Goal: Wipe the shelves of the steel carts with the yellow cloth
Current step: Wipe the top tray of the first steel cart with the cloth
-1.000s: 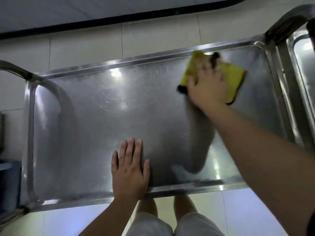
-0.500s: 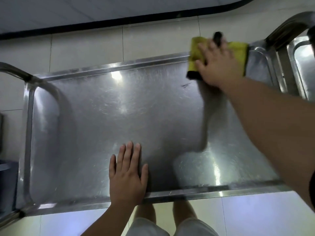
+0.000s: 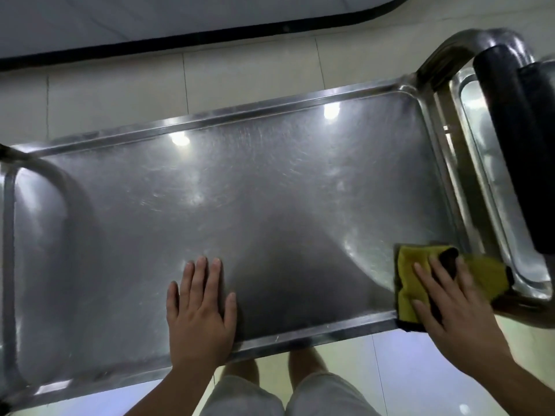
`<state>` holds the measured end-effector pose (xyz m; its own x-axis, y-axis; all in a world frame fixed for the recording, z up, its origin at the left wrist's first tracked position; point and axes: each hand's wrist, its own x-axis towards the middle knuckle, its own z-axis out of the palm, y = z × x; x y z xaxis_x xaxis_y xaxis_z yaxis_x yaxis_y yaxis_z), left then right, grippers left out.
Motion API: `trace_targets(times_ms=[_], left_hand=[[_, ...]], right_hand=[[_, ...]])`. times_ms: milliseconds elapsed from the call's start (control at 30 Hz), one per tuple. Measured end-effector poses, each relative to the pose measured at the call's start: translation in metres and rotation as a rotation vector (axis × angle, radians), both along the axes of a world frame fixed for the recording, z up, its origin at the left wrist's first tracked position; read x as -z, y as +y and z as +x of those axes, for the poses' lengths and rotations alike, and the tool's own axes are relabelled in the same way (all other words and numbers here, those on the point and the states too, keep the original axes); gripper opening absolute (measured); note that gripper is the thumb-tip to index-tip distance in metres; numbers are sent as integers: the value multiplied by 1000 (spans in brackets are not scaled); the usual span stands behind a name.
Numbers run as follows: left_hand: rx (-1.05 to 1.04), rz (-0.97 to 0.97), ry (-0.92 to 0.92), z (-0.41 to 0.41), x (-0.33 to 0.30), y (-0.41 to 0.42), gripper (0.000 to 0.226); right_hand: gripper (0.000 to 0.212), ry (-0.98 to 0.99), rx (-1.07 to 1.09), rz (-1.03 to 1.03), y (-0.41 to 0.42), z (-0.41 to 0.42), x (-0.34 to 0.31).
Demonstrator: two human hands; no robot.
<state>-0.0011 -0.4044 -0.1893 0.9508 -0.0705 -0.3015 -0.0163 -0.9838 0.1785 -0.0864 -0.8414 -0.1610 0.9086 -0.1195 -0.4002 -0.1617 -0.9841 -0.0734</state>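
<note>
Both hands lie flat with fingers straight — the left hand (image 3: 199, 310) on the steel shelf (image 3: 255, 211) at lower centre, the right hand (image 3: 456, 307) pressing the yellow cloth (image 3: 411, 283) onto the shelf's lower-right corner. Beyond, at upper right, a black-gripped handle (image 3: 510, 127) — then the tiled floor (image 3: 120, 94).

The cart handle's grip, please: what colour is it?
Black, on the steel handle; the grip shows in the head view.
</note>
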Motion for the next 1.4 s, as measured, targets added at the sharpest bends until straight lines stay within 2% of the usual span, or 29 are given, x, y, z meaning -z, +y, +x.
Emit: trace_targets(times_ms=[67,167,333,467,567,700,933,1033,1200,1267,1400], left_hand=[[4,-5,3,0,0,0,71],[18,2,11,0,1,0,70],[13,-4,-13,0,1,-1,69],[19,12,-18,0,1,-1,69],[21,22,-17,0,2,0,68],[25,31,-9,-1,4,3,68],[23,10,-4,-1,2,2,69],[22,15,-9,-1,2,2,68],[31,45,-13,-1,5,4,69],[39,52,-16,-2,6,3,70],[41,59,-22,-2,6,3,70]], right_hand=[[71,56,-10,2,0,-23,0],[71,54,-46,13,3,17,2],[70,-122,-46,52,9,194,8],[73,-86,54,41,8,344,15],[76,-51,68,49,15,386,17],[77,-98,-65,47,37,317,19],[67,-67,-311,40,67,26,1],[67,-13,-322,37,78,2,-3],[63,-110,-379,56,109,129,10],[65,-157,-317,46,121,213,14],[69,-102,-115,72,140,366,10]])
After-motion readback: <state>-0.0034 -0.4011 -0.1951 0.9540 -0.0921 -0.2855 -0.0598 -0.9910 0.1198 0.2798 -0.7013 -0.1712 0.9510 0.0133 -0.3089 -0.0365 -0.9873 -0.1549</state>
